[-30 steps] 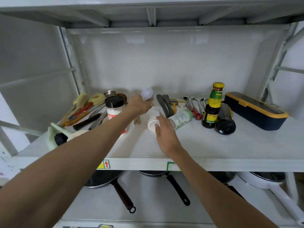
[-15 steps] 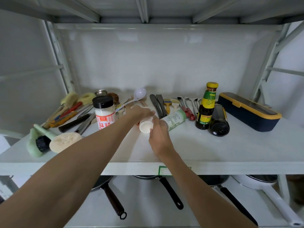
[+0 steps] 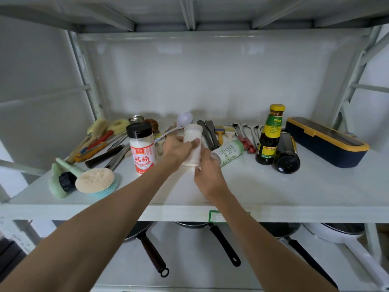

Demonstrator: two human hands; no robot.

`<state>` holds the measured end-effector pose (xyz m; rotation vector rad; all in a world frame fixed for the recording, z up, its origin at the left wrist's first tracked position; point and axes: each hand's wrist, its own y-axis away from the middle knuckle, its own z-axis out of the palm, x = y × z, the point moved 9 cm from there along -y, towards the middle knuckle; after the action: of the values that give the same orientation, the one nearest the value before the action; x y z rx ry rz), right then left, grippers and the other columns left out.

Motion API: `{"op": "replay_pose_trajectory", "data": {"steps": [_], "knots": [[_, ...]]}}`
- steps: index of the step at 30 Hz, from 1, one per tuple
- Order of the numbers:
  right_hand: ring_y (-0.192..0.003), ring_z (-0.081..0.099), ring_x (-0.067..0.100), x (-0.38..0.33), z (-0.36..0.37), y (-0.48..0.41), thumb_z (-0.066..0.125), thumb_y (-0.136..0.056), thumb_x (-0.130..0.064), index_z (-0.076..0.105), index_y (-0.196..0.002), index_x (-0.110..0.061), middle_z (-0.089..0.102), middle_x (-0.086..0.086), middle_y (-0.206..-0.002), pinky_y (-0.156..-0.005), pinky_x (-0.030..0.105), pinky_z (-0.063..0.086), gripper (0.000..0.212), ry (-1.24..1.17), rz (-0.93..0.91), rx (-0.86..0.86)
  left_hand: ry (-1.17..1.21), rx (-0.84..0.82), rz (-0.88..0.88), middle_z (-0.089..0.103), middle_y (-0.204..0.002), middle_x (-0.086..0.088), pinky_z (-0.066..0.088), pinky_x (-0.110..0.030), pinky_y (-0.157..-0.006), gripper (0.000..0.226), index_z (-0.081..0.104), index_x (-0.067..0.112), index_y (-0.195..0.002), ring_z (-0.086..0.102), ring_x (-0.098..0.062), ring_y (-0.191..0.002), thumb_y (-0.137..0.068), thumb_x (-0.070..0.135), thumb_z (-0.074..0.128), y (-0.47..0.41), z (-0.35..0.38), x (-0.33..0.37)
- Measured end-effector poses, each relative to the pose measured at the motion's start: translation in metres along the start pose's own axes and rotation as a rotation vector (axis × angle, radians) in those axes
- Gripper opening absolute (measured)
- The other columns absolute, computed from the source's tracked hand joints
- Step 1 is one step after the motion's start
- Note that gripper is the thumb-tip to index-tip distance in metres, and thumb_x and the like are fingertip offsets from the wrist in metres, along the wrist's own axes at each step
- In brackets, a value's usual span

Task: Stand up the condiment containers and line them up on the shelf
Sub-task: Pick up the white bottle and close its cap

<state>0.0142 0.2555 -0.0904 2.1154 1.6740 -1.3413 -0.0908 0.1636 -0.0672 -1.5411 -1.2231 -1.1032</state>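
Fingers (image 3: 194, 142) of both hands hold one of five condiment containers (image 3: 192, 144) upright.

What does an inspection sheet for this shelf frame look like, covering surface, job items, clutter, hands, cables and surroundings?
Surface: white shelf, crowded at the back.
Job's things: black-capped shaker and yellow-capped sauce bottle upright; white jar upright in both hands; green-labelled bottle and dark bottle lying down.
Clutter: utensils, brushes, scrubber, navy box.
Grippers: left hand and right hand grip the jar.
Cables: nothing seen.
Surroundings: pans on the lower shelf.
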Motion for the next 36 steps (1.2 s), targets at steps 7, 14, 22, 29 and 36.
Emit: {"op": "replay_pose_trajectory", "data": {"steps": [7,14,22,29,36], "knots": [[-0.106,0.063,0.01,0.003,0.01,-0.008,0.069,-0.076,-0.004,0.037,-0.143,-0.026,0.061,-0.003,-0.118,-0.09,0.026,0.055,0.077,-0.257,-0.034,-0.081,0.184,0.019,0.153,0.07,-0.104,-0.003,0.054,-0.022,-0.078,0.048,0.064,0.006,-0.114,0.067,-0.014,-0.093,-0.073,0.02,0.084,0.013,-0.003,-0.006],[-0.094,0.066,0.0,0.007,0.002,-0.012,0.077,-0.079,-0.021,0.05,-0.137,-0.028,0.068,-0.01,-0.105,-0.085,0.022,0.055,0.065,-0.334,-0.036,-0.025,0.174,-0.028,0.244,0.067,-0.11,-0.006,0.052,-0.023,-0.084,0.052,0.059,0.005,-0.123,0.065,-0.017,-0.103,-0.077,0.015,0.08,0.02,-0.004,-0.008],[-0.083,0.063,-0.005,0.013,0.001,-0.013,0.083,-0.07,-0.013,0.055,-0.132,-0.021,0.068,-0.009,-0.096,-0.069,0.007,0.049,0.068,-0.306,-0.027,-0.03,0.059,-0.1,0.311,0.067,-0.117,-0.009,0.053,-0.037,-0.096,0.062,0.055,0.004,-0.126,0.064,-0.018,-0.108,-0.072,0.018,0.083,0.026,-0.009,-0.011],[-0.08,0.059,-0.019,0.018,0.002,-0.015,0.082,-0.071,-0.005,0.054,-0.133,-0.015,0.063,-0.019,-0.091,-0.068,0.002,0.045,0.068,-0.304,-0.01,-0.037,-0.025,-0.196,0.305,0.061,-0.129,-0.005,0.045,-0.038,-0.105,0.066,0.05,0.01,-0.132,0.055,-0.014,-0.121,-0.074,0.02,0.081,0.028,-0.005,-0.006],[-0.112,0.058,0.009,0.018,0.013,-0.013,0.078,-0.076,-0.014,0.04,-0.143,-0.02,0.06,-0.011,-0.119,-0.098,0.028,0.048,0.077,-0.272,0.002,-0.109,-0.15,0.009,0.426,0.054,-0.127,0.004,0.045,-0.034,-0.096,0.081,0.047,0.021,-0.131,0.051,-0.014,-0.117,-0.063,0.049,0.082,0.042,-0.018,0.035]]}}
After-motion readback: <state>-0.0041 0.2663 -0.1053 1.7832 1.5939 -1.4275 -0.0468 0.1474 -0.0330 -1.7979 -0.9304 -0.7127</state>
